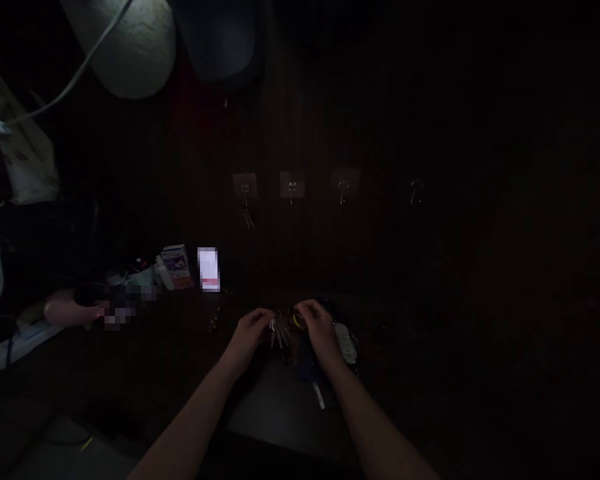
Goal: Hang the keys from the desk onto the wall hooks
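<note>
My left hand pinches a bunch of metal keys near its ring, with the keys hanging down between my two hands. Close by on the right, my right hand has its thumb and fingers closed on a yellow ring-like piece. A dark blue item lies below that hand, and a single light key or tag sticks out under it. Past my right wrist is a pale, rounded object. Dim light hides how the pieces are joined.
Three plates with hooks and a separate hook are on the dark wall; small keys hang from the leftmost. A lit screen, a small box and a pink object stand left. Caps hang above.
</note>
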Available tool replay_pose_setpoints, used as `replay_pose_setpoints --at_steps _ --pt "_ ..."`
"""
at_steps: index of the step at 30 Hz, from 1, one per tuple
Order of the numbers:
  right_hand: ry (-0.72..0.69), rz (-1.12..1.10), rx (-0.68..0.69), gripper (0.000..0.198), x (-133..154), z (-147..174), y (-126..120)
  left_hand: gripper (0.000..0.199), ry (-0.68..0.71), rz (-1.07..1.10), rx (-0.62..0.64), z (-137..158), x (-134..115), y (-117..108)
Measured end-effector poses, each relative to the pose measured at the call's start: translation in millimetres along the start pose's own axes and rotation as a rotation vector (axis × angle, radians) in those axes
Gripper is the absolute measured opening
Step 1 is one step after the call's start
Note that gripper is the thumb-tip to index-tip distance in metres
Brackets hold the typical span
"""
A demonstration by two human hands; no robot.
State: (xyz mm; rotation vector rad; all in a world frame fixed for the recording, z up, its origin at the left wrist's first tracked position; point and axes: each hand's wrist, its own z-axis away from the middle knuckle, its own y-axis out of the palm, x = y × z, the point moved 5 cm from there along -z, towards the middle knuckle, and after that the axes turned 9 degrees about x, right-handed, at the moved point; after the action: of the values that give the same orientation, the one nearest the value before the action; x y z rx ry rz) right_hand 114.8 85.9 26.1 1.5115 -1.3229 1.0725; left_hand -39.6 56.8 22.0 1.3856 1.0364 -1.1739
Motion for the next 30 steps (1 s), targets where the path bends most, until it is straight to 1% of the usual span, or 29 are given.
replay_pose_setpoints --at_steps 2,5,10,17,20,23,30 --pt "0.011 -0.019 -0.034 0.025 -2.4 -0.9 -4.1 0.03 -0.011 0.04 -0.019 -0.8 -3.8 -3.6" --pt "0.014 -0.023 -0.068 0.023 -3.5 -1.0 -7.1 0.032 -0.018 0.035 -0.041 -1.6 -11.5 -9.0" --pt "0.014 -0.024 -0.071 0.022 -2.3 -0.4 -6.3 0.031 -0.025 -0.027 -0.049 -5.8 -23.7 -15.9" --pt "0.057 -0.034 -0.082 0.023 1.0 1.4 -6.0 0.021 0.043 -0.178 -0.143 -23.3 -54.2 -30.7" --pt "0.052 -0.052 -0.073 0.023 1.1 0.9 -5.1 0.02 0.112 -0.228 -0.197 -35.2 -72.5 -39.2" --pt "0.042 -0.07 -0.053 0.025 -1.1 -0.4 -3.8 0.02 0.222 -0.275 -0.258 -47.3 -96.7 -46.2" --pt "0.03 -0.025 -0.039 0.026 -4.3 -1.9 -2.6 0.019 0.572 -0.534 -0.474 -68.4 -179.9 -60.7"
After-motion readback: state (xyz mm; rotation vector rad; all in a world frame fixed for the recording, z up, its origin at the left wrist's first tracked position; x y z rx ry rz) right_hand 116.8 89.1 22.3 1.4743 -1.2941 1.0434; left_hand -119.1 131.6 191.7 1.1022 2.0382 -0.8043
